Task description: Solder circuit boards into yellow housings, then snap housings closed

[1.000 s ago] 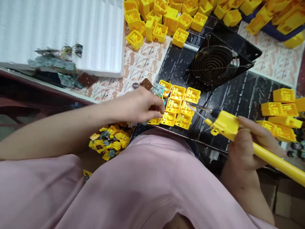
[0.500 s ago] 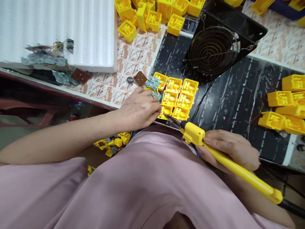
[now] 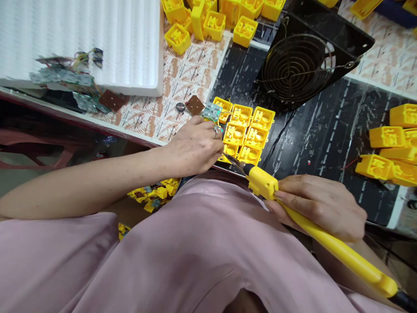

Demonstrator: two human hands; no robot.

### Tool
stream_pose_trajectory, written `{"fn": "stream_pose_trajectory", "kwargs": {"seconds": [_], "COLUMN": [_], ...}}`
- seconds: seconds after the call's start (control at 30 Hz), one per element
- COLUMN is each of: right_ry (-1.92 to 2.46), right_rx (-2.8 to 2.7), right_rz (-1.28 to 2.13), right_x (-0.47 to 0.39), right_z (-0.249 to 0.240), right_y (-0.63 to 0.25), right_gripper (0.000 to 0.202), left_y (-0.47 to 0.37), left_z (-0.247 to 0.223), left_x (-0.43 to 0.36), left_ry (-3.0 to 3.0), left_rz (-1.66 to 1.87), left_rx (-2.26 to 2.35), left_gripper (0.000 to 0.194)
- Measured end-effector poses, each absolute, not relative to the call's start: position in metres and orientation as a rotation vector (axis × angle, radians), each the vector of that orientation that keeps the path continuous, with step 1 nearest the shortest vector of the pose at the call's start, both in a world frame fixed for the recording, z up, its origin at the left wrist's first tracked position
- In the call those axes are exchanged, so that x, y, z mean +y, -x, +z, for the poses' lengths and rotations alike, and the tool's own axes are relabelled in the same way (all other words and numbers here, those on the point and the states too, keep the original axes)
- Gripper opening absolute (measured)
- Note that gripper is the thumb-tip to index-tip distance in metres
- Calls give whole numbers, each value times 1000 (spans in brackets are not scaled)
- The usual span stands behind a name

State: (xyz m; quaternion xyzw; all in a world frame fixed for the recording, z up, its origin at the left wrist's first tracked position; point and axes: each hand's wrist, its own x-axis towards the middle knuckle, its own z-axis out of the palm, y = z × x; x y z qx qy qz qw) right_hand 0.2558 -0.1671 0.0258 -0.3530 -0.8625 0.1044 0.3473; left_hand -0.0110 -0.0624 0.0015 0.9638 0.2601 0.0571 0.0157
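My right hand [image 3: 321, 206] is closed round the handle of a yellow soldering iron [image 3: 263, 184] with a black cord. The iron points left, its tip by the nearest of several small yellow plastic housings [image 3: 249, 155] grouped in rows. My left hand [image 3: 198, 143] rests at the left side of this group, fingers curled down and closed; what they hold is hidden. Just beyond its knuckles lie a greenish circuit board [image 3: 212, 111] with thin wires and a brown square plate [image 3: 194, 105]. A small round part [image 3: 180, 107] sits left of the plate.
A black fan [image 3: 293, 71] with a wire grille stands behind the housings. More yellow housings lie at the back [image 3: 213, 26] and right [image 3: 387, 137]. On the left, a white foam sheet [image 3: 124, 48] bears a heap of wired boards [image 3: 61, 78]. Below the table edge are more yellow parts [image 3: 156, 195].
The view has shifted slightly, so the table's things appear a little further right. My right hand and the iron's rear end sit slightly further right; the tip stays by the near housings beside my left hand.
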Motion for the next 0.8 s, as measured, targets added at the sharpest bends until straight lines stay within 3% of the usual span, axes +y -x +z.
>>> {"fn": "stream_pose_trajectory", "kwargs": {"seconds": [0.2, 0.33, 0.8], "right_ry": [928, 1043, 871], "right_rx": [-2246, -2198, -2209], "right_rz": [303, 268, 276], "right_x": [-169, -171, -164], "right_z": [26, 27, 19], "right_y": [-260, -269, -255], "right_gripper": [10, 17, 17], "left_y": [10, 9, 7], "left_z": [2, 2, 3], "left_x": [-61, -60, -60], "left_ry": [-2994, -2987, -2981], "left_rz": [134, 90, 65], "left_rx": [817, 827, 855], "left_gripper": [33, 31, 31]}}
